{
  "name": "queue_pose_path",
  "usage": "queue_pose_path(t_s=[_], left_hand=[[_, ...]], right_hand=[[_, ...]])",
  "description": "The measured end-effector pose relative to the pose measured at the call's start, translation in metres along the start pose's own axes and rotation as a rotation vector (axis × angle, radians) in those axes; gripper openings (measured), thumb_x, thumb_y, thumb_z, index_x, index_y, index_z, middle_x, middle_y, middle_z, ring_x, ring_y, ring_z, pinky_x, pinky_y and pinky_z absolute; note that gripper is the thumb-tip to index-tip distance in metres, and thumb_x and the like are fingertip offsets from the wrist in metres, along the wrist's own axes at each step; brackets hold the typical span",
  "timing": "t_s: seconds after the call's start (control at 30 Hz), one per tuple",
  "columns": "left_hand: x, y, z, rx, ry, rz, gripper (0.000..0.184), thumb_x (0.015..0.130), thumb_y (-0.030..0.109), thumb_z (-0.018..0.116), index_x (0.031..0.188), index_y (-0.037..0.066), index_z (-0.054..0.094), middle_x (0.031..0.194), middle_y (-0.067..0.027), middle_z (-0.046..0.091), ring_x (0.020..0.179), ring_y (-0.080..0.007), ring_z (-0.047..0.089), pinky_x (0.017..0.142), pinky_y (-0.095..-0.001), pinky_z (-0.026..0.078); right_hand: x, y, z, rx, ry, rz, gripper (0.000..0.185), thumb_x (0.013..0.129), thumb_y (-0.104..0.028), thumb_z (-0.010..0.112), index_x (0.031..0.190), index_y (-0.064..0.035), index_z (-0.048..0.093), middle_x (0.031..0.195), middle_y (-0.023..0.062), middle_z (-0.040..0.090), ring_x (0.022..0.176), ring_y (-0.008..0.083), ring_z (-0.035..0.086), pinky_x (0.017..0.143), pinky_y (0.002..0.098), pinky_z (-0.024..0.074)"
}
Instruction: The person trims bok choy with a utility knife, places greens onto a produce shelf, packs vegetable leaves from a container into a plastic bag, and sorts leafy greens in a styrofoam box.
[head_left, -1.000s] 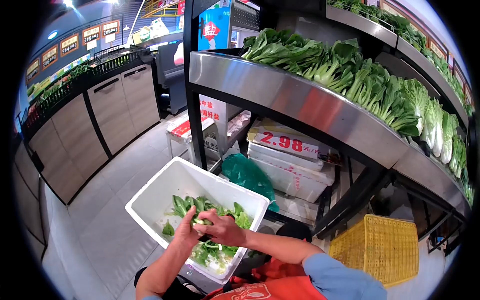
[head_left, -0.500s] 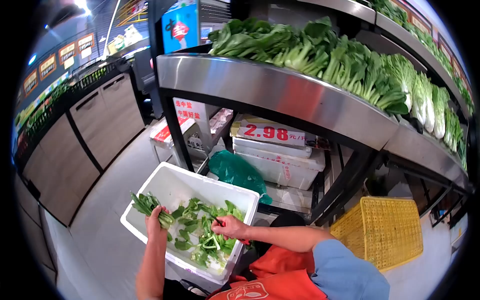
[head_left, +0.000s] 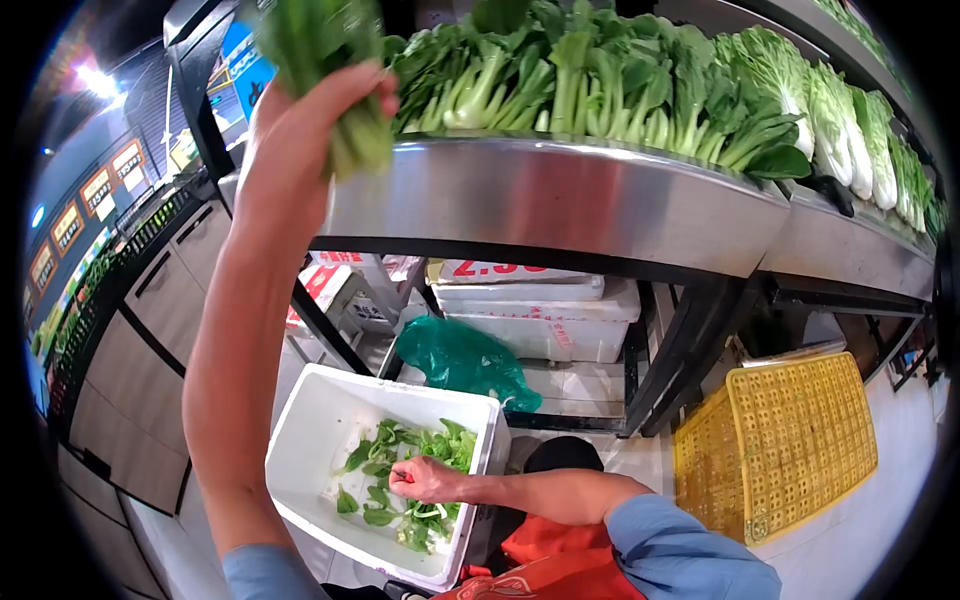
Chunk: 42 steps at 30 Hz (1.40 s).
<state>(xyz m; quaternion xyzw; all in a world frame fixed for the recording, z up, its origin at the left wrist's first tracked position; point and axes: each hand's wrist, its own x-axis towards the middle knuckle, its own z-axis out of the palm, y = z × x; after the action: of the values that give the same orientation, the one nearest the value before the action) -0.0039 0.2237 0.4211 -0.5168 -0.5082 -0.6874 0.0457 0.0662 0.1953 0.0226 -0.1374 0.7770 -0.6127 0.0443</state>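
Note:
My left hand (head_left: 310, 125) is raised at the upper left, with fingers wrapped round a bunch of leafy greens (head_left: 335, 60) that looks like bok choy. The bunch is blurred and stands just in front of the display shelf's left end. Low over a white foam box (head_left: 325, 400), my right hand (head_left: 425, 480) is closed in a fist. A bit of red shows at its fingers, probably the handle of a small tool; the rest is hidden. Loose green leaves (head_left: 378, 455) lie in the box under and around that hand.
Bok choy (head_left: 570, 80) stands in a row on the metal-edged shelf (head_left: 560, 190), with napa cabbages (head_left: 835, 125) farther right. Beneath are a green plastic bag (head_left: 465, 360) and white foam boxes (head_left: 560, 325). A yellow crate (head_left: 800, 440) leans at the right, near black shelf legs (head_left: 680, 360).
My left hand has lifted the greens out from over the foam box, up to shelf height. My right hand has stayed over the box, shifting slightly. The view has moved too.

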Motion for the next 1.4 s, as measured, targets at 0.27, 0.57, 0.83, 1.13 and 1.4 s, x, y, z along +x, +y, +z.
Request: queue_pose_path(t_s=[0.27,0.57,0.83,1.13,1.4], left_hand=[[0.091,-0.068,0.108,0.452,-0.006,-0.215,0.045,0.076,0.021,0.07,0.106,-0.008,0.053,0.091,-0.0155,0.064,0.079,-0.0235,0.064,0.065,-0.0324,0.05],[0.073,-0.086,0.169,1.092,0.249,-0.164,0.075,0.078,0.039,0.064,0.131,-0.007,0.035,0.133,-0.0251,0.043,0.127,-0.0369,0.042,0.107,-0.0463,0.027],[0.07,-0.05,0.143,0.949,-0.116,-0.289,0.102,0.068,0.059,0.069,0.136,-0.009,0.037,0.138,-0.0276,0.038,0.129,-0.041,0.04,0.105,-0.0444,0.038],[0.07,-0.009,0.12,1.593,-0.448,0.102,0.079,0.079,0.07,0.058,0.105,-0.004,0.061,0.097,-0.0199,0.066,0.093,-0.0307,0.067,0.078,-0.0431,0.052],[0.083,-0.011,0.111,1.038,-0.573,-0.326,0.071,0.073,0.051,0.079,0.099,-0.009,0.051,0.059,-0.0123,0.06,0.049,-0.0211,0.063,0.043,-0.0335,0.051]], right_hand=[[0.003,0.001,-0.006,-0.046,0.044,-0.044,0.022,0.085,-0.022,0.06,0.092,-0.0013,0.063,0.07,0.0109,0.063,0.063,0.0186,0.06,0.063,0.0344,0.0475],[0.004,0.017,-0.003,-0.06,0.158,-0.227,0.022,0.084,-0.023,0.06,0.085,-0.0012,0.062,0.073,0.015,0.065,0.069,0.0276,0.064,0.067,0.0384,0.0501],[-0.006,0.011,-0.007,-0.062,0.151,-0.185,0.023,0.082,-0.021,0.06,0.088,0.0001,0.064,0.076,0.0156,0.067,0.07,0.0269,0.066,0.067,0.0379,0.052],[-0.006,0.002,-0.013,-0.064,0.066,-0.111,0.023,0.082,-0.023,0.06,0.089,-0.0017,0.064,0.074,0.0146,0.066,0.068,0.0256,0.064,0.067,0.0376,0.0497],[-0.006,0.003,-0.012,-0.039,0.044,-0.142,0.022,0.08,-0.022,0.06,0.082,-0.0004,0.062,0.069,0.016,0.064,0.065,0.0272,0.063,0.064,0.0391,0.0489]])
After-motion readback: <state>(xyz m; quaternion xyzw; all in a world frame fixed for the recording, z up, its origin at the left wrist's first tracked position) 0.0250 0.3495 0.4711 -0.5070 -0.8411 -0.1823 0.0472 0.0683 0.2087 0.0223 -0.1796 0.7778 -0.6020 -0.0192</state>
